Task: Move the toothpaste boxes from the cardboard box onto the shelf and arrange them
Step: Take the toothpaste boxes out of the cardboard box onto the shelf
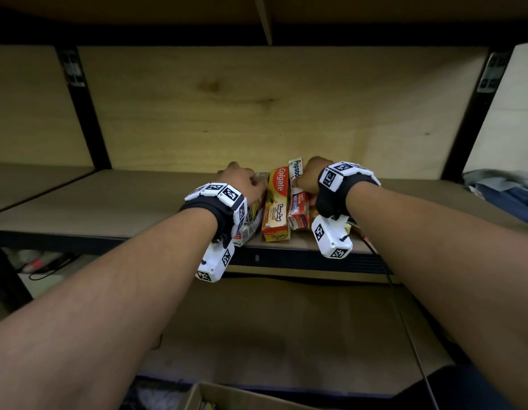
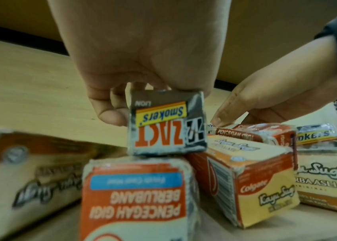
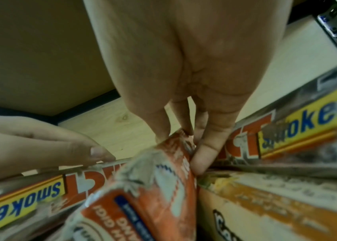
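Wooden shelving with black metal uprights fills the room ahead, and a person reaches both bare forearms onto the middle shelf, where a small cluster of toothpaste boxes lies near the front edge. Each wrist wears a black band with white marker blocks.

Their left hand has its fingers curled around a brown Zact Smokers box, thumb on one side and fingers on the other, gripping it by its end. That box sits on top of a white and orange Pepsodent box lying on the shelf.

Their right hand pinches a second, creased Pepsodent box near its top, fingers closed on the carton, which is tilted up at its far end. Between the two hands lies a yellow and red Colgate Kayu Sugi box, flat on the shelf and just beside the box the right hand holds. In the right wrist view another Zact box lies just beside that hand, next to a further Colgate carton.

Low in the head view, the corner of the cardboard box shows on the floor below the shelf. A heap of blue and grey cloth rests at the shelf's far right
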